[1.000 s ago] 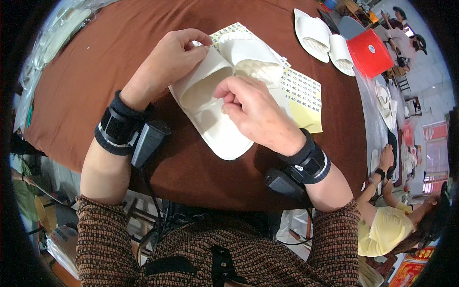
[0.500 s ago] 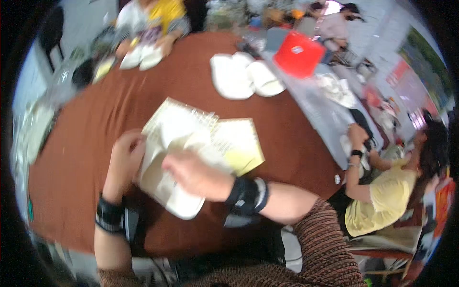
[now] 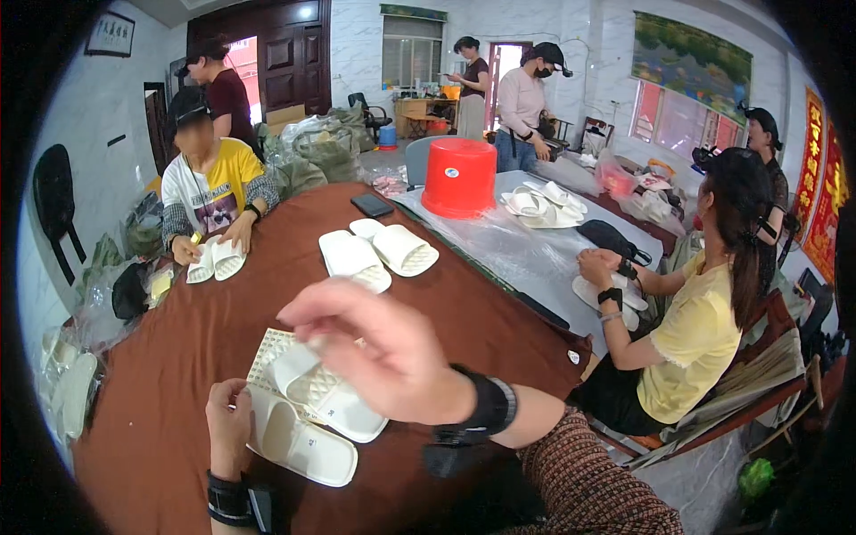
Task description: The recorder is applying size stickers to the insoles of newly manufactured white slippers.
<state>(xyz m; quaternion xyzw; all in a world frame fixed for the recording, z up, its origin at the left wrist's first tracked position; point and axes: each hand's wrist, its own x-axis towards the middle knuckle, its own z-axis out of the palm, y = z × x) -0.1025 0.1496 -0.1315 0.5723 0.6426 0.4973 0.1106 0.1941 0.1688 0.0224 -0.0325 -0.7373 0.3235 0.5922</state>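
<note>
1. The left hand (image 3: pixel 230 423) is narrow, with its fingers bent in, at the left edge of the nearer white slipper (image 3: pixel 312 453). The fingertips seem to touch its toe end; whether they pinch it, I cannot tell.
2. The right hand (image 3: pixel 388 352) is raised, half curled and blurred by motion, its fingers pointing left. I cannot tell whether anything small sits between thumb and fingers.
3. The nearer slipper lies just right of the left hand, sole down, with its heel toward the wearer's body.
4. The second white slipper (image 3: pixel 355 412) lies beside it, farther from the left hand and partly covered from sight by the right hand.
5. A pale sheet (image 3: pixel 266 349) with rows of small marks shows past the left hand's fingertips, partly under the second slipper.
6. Both hands are over the brown cloth (image 3: pixel 169 410) of the table.
7. Beyond the right hand are another pair of white slippers (image 3: pixel 355 260) and, farther off, a dark phone (image 3: pixel 371 206) and a red bucket (image 3: pixel 459 178).
8. Well beyond the left hand, a co-worker (image 3: pixel 209 178) has both hands on white slippers (image 3: pixel 203 265); to the right of the right hand sits a person in yellow (image 3: pixel 691 348).
</note>
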